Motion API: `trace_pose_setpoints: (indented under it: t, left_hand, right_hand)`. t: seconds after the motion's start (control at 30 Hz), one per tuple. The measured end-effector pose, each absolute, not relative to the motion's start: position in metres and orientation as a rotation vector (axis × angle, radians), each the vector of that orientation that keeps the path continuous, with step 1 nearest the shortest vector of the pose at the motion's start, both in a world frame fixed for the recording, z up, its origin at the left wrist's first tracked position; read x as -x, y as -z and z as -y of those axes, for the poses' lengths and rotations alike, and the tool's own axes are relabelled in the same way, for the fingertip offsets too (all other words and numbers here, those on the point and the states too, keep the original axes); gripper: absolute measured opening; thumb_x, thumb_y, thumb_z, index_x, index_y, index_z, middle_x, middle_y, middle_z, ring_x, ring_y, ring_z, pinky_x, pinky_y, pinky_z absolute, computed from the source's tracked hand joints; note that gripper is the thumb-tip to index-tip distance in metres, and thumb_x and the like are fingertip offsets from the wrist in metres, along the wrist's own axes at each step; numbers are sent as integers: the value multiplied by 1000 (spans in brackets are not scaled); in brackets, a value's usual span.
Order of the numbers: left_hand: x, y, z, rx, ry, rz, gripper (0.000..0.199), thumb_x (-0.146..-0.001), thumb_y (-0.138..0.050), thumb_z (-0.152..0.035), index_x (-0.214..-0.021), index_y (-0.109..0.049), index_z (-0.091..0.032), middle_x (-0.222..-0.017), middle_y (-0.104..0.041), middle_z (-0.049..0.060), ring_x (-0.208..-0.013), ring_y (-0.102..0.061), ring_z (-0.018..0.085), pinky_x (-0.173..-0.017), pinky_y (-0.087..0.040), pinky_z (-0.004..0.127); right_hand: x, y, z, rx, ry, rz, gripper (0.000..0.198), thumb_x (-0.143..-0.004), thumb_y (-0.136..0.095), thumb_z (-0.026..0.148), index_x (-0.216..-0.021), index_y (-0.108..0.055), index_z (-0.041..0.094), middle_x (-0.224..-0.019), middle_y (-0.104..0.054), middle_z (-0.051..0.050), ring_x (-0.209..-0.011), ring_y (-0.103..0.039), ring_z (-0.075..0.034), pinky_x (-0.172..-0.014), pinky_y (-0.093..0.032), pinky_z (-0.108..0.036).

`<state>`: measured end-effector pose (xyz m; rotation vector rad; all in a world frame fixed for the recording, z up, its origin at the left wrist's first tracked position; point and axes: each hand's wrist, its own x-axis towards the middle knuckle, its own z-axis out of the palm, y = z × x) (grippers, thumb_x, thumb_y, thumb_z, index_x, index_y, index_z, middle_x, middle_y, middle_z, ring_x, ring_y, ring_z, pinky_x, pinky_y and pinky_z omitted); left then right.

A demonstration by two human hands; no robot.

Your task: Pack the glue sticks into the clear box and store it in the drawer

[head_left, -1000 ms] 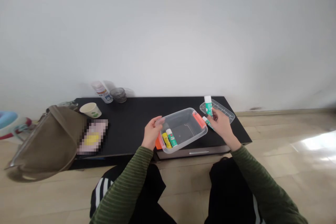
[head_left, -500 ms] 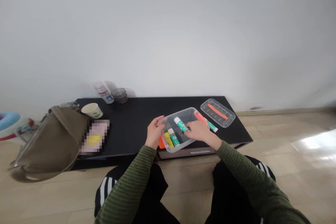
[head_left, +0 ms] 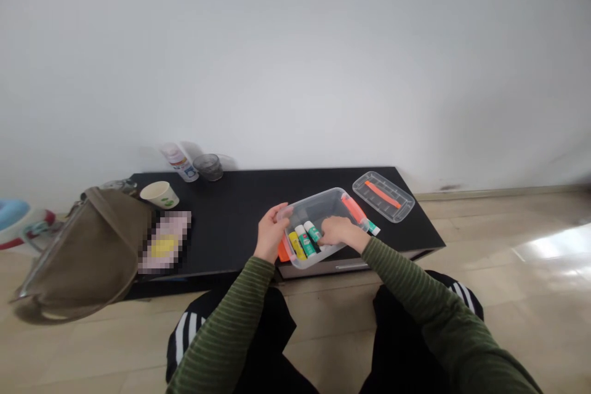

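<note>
A clear plastic box (head_left: 316, 204) with orange end clips sits on the black cabinet top in front of me. My left hand (head_left: 271, 233) grips its left end, thumb over the rim. Inside the box my right hand (head_left: 339, 231) is closed around the lower end of a green-and-white glue stick (head_left: 312, 231). Left of that lie another green-and-white glue stick (head_left: 305, 241) and a yellow glue stick (head_left: 297, 246), side by side. A further green-and-white tube (head_left: 373, 228) lies outside the box, by its right end, partly covered.
The box's clear lid (head_left: 383, 198) with an orange handle rests at the back right. To the left are a paper cup (head_left: 159, 196), a glass bowl (head_left: 209, 167), a spray can (head_left: 181, 163), a pink-and-yellow blurred item (head_left: 168, 237) and a brown bag (head_left: 92, 252). A wall stands behind.
My right hand has brought the glue stick down and toward me, beside the other sticks in the box. My left hand keeps its place on the box.
</note>
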<state>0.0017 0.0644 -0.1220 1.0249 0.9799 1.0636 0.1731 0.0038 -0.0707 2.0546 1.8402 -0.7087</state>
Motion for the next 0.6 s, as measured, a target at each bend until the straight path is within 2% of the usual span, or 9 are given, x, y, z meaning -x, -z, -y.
trace_pose_setpoints:
  t: [0.13,0.27,0.47,0.53,0.6]
  left_hand:
    - [-2,124,-67,-1021,-1062,-987,52,-57,-64,-9,-109,-69,-15,-107,-74,11,-107,-68,26,-102,-49,42]
    - [-2,125,-68,-1009,-1062,-984,54,-57,-62,-8,-110,-68,-16,-108,-74,10,-109,-68,25,-103,-48,41]
    - [-2,124,-67,-1009,-1059,-979,52,-57,-64,-8,-109,-69,-16,-107,-74,10,-109,-68,25,-104,-48,41]
    - [-2,123,-67,-1015,-1063,-984,51,-58,-66,-10,-109,-69,-16,-107,-74,10,-108,-68,25,-103,-48,40]
    - [-2,124,-68,-1016,-1060,-991,51,-58,-68,-11,-109,-68,-16,-107,-74,10,-108,-68,25,-103,-48,41]
  right_hand:
    - [-177,73,2,-2201,667,-1959,28,-81,-64,45,-95,-77,24,-104,-75,-10,-99,-69,-30,-76,-50,-33]
    - [-196,68,13,-2608,419,-2194,27,-91,-50,34,-105,-72,26,-101,-75,-4,-97,-67,-21,-82,-46,-28]
    - [-275,74,30,-3287,-34,-2008,34,-94,-39,28,-119,-60,16,-109,-70,-11,-97,-64,-22,-85,-45,-30]
    - [-301,87,36,-3347,1,-1817,35,-93,-42,27,-121,-58,16,-112,-69,-12,-98,-63,-23,-85,-45,-31]
    - [-318,103,42,-3269,224,-1696,32,-91,-47,28,-118,-61,18,-108,-70,-10,-97,-64,-22,-83,-45,-30]
